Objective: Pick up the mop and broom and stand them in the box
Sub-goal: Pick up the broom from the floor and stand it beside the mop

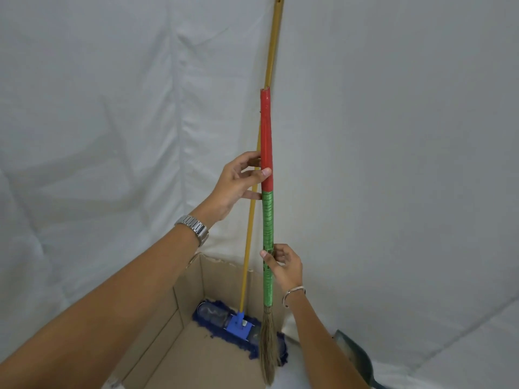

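Standing upright in the cardboard box, the broom is held in both our hands: left hand fingers clamped on its red wrap, right hand fingers clamped on the green. Just beside it, the mop rests its blue head on the box floor, handle leaning up against the white sheet.
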Available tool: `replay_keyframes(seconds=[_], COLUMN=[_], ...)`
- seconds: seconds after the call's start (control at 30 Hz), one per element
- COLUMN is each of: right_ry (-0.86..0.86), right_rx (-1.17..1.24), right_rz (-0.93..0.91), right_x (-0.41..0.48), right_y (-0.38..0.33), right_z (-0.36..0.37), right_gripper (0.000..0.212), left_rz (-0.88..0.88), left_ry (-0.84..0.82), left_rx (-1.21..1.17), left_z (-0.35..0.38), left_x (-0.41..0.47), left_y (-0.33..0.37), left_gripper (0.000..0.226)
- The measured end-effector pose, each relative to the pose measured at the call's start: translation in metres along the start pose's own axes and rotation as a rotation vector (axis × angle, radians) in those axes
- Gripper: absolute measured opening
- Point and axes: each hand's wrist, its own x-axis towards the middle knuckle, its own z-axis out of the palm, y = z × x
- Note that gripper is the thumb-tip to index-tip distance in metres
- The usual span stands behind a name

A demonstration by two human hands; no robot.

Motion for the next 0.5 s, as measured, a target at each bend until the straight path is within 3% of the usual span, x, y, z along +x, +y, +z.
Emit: replay_keyframes(seconds=[0.27,0.5], right_ry=[0.028,0.196], right_rx=[0.001,-0.018], right_rz=[0.116,0.219], right_x=[0.089,0.146], right_y=[0.048,0.101], right_z=[0.086,0.194], right_gripper=[0.023,0.021], left_rz=[-0.125,-0.219], left_ry=[-0.051,-0.108], left_rx=[-0.060,-0.132], left_z=[-0.083,-0.176], left_x=[0.076,0.132], left_y=[-0.090,-0.182], left_gripper=[0.030,0.030])
